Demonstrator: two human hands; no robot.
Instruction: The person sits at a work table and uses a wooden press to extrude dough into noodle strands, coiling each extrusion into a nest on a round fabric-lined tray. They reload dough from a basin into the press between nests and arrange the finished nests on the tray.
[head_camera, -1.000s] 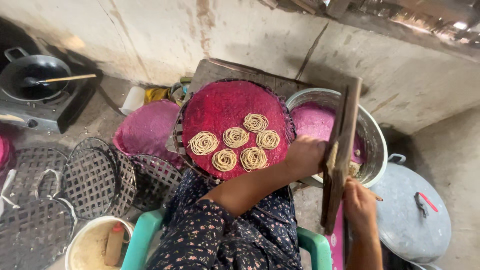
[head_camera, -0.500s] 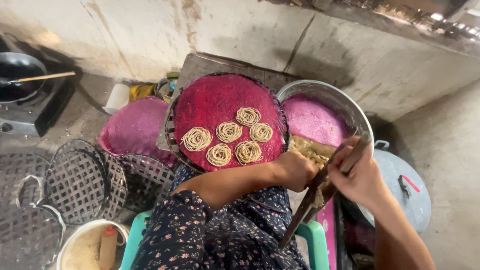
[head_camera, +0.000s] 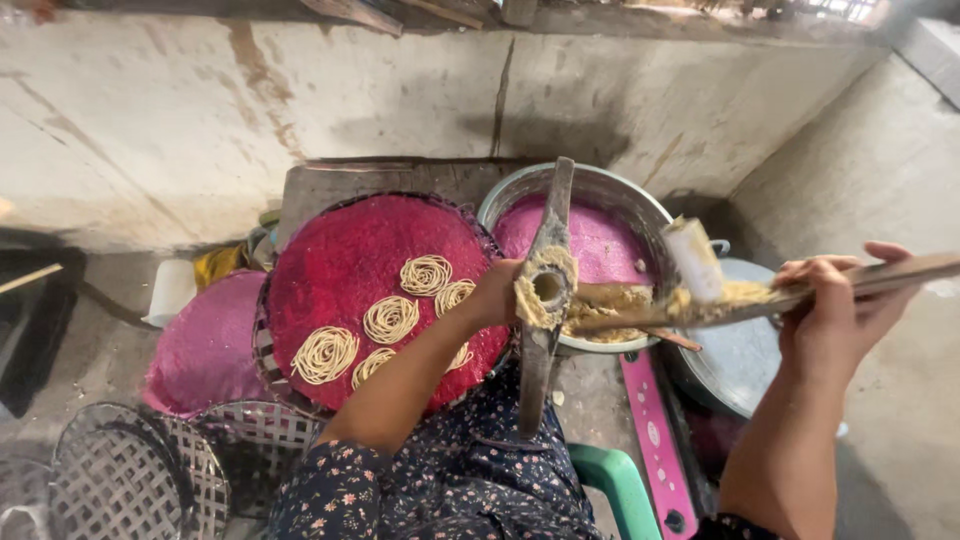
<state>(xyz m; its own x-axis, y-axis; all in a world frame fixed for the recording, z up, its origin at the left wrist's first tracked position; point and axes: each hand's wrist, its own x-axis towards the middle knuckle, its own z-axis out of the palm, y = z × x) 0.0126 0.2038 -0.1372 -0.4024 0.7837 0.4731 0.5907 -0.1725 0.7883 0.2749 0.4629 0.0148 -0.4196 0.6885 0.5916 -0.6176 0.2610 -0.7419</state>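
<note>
My left hand (head_camera: 495, 293) grips a wooden noodle press (head_camera: 540, 360) just beside its dough-filled cylinder (head_camera: 545, 288). My right hand (head_camera: 835, 300) holds the press's upper lever (head_camera: 900, 272), swung out wide to the right. The lever's white plunger (head_camera: 693, 258) is out of the cylinder and smeared with dough. Under my left arm lies a round red tray (head_camera: 350, 260) with several coiled noodle nests (head_camera: 390, 318). Behind the press stands a metal bowl (head_camera: 600, 182) lined with pink cloth (head_camera: 600, 240), holding beige dough (head_camera: 610, 305).
A pink mat (head_camera: 205, 345) lies left of the tray, with woven baskets (head_camera: 130, 470) at lower left. A round metal lid (head_camera: 735, 350) and a pink strip (head_camera: 655, 440) lie at right. A green stool edge (head_camera: 615, 480) is near my lap. A concrete wall (head_camera: 300, 90) rises behind.
The press has opened: my right hand swung the lever from upright out to the right, lifting the plunger clear. My left hand stays on the press.
</note>
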